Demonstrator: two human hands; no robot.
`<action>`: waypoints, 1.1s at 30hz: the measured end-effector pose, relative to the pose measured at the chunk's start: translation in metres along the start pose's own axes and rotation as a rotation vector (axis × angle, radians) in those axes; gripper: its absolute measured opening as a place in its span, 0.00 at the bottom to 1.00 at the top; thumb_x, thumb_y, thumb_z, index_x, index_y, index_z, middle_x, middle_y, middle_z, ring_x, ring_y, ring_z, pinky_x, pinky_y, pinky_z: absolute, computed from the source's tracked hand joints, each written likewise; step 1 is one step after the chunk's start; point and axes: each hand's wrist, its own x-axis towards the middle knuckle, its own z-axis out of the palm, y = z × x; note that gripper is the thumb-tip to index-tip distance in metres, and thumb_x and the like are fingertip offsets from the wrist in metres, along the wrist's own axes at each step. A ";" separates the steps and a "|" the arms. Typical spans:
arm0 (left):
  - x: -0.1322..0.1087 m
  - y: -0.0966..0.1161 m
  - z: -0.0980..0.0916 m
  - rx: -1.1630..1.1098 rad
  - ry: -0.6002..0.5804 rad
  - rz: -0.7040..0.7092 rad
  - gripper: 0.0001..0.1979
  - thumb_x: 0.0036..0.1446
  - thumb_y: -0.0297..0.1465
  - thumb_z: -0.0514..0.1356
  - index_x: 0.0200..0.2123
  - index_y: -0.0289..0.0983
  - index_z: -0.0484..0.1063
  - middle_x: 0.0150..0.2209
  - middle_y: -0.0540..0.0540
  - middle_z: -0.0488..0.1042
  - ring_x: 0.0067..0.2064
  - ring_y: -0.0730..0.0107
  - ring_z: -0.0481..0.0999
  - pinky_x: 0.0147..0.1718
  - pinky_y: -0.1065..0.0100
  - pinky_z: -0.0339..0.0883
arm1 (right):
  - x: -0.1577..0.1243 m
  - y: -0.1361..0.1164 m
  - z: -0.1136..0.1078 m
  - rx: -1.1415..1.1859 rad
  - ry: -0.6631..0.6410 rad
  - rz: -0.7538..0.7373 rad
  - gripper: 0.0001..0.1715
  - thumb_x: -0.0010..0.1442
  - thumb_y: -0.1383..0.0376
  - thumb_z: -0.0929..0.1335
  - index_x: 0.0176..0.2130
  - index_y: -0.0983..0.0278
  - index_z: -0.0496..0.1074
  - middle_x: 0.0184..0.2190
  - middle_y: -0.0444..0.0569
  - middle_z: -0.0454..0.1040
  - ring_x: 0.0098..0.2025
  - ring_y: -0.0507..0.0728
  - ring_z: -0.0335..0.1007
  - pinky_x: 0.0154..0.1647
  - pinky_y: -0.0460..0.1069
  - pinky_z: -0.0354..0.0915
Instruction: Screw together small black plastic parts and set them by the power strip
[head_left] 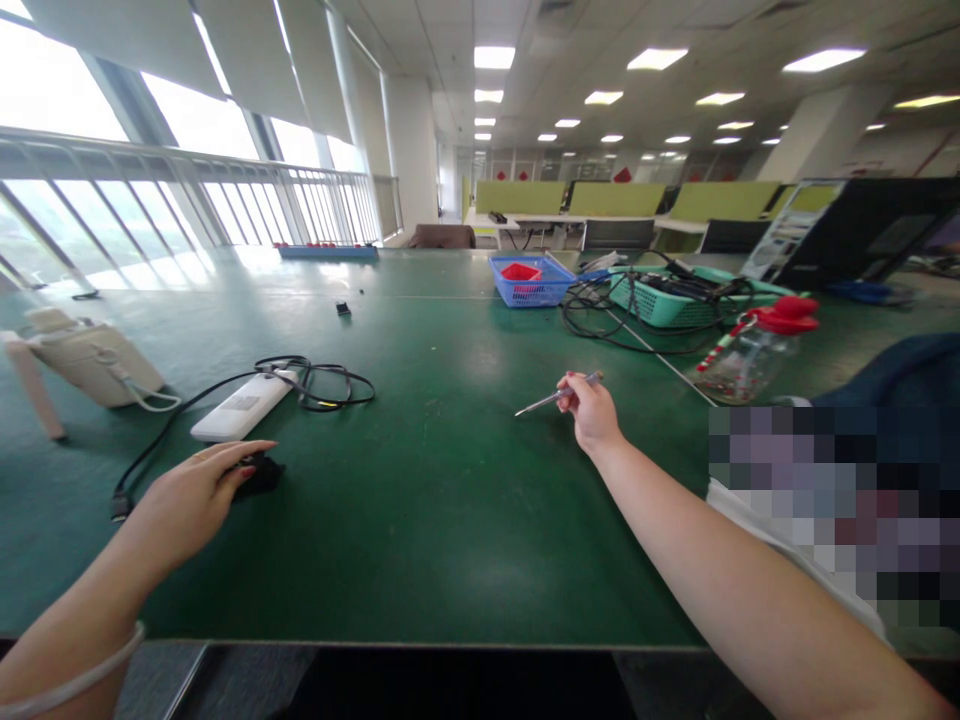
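Right hand (592, 410) is pinching a thin metal-tipped screwdriver (555, 396), tip clear of the green table (450, 480); left hand (199, 495) is lying loosely open on a small black object (259, 473), steadying it.

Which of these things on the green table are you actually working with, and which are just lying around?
In hand:
- slim screwdriver, held in the right hand
- small black object, under the left hand fingertips

Lying about:
- white power strip with its black cable
- blue basket
- teal basket of cables
- red-lidded bottle
- beige device
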 end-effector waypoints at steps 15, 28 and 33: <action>0.001 -0.002 0.007 0.053 -0.038 0.053 0.27 0.61 0.43 0.44 0.56 0.39 0.70 0.56 0.39 0.72 0.52 0.51 0.74 0.53 0.53 0.66 | -0.002 -0.002 0.000 -0.018 -0.016 0.008 0.15 0.50 0.55 0.71 0.22 0.63 0.70 0.13 0.40 0.64 0.17 0.48 0.58 0.18 0.44 0.57; -0.002 -0.007 0.002 -0.011 -0.170 0.021 0.29 0.57 0.47 0.47 0.58 0.43 0.69 0.54 0.43 0.75 0.52 0.51 0.76 0.53 0.52 0.67 | -0.002 -0.002 0.001 -0.026 -0.014 -0.003 0.16 0.50 0.55 0.72 0.22 0.63 0.70 0.13 0.40 0.64 0.16 0.48 0.58 0.18 0.44 0.57; -0.005 -0.024 -0.002 -0.047 -0.086 0.034 0.31 0.53 0.43 0.47 0.57 0.39 0.70 0.57 0.43 0.73 0.55 0.52 0.74 0.58 0.55 0.65 | -0.002 -0.002 0.000 -0.025 -0.017 -0.009 0.16 0.50 0.55 0.71 0.22 0.63 0.70 0.12 0.40 0.63 0.16 0.48 0.58 0.18 0.44 0.57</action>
